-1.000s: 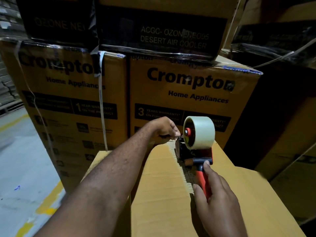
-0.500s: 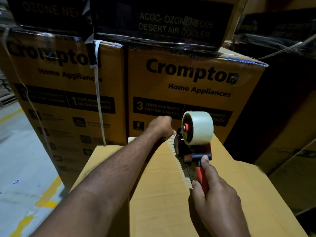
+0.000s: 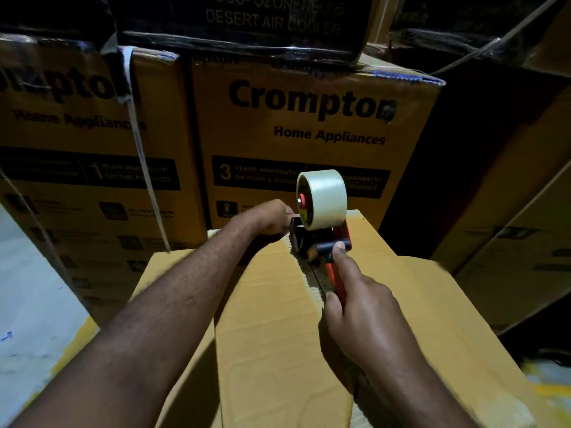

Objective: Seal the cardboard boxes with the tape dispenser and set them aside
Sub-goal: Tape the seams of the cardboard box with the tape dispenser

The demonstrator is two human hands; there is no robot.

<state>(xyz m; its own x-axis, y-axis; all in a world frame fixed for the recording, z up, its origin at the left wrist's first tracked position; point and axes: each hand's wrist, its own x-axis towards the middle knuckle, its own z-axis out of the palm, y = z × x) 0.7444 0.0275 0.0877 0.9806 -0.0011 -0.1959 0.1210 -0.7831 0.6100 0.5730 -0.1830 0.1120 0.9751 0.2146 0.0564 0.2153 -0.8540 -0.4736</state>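
Note:
A plain cardboard box [image 3: 272, 310] lies in front of me, its top flaps meeting along a centre seam. A red tape dispenser [image 3: 321, 233] with a pale tape roll stands on the far end of that seam. My right hand [image 3: 361, 307] grips the dispenser's red handle, index finger stretched up to its black bar. My left hand [image 3: 268, 219] reaches to the far edge of the box beside the dispenser's front, fingers curled; what they pinch is hidden behind the dispenser.
Tall stacked Crompton cartons [image 3: 309, 134] stand directly behind the box, with black-wrapped cartons on top. More cartons [image 3: 509, 257] rise on the right. Grey floor with yellow lines [image 3: 34, 319] lies to the left.
The view has moved closer and lower onto the box. Both hands and the dispenser stay at the far end of the seam, the left hand shifted slightly nearer the dispenser's front.

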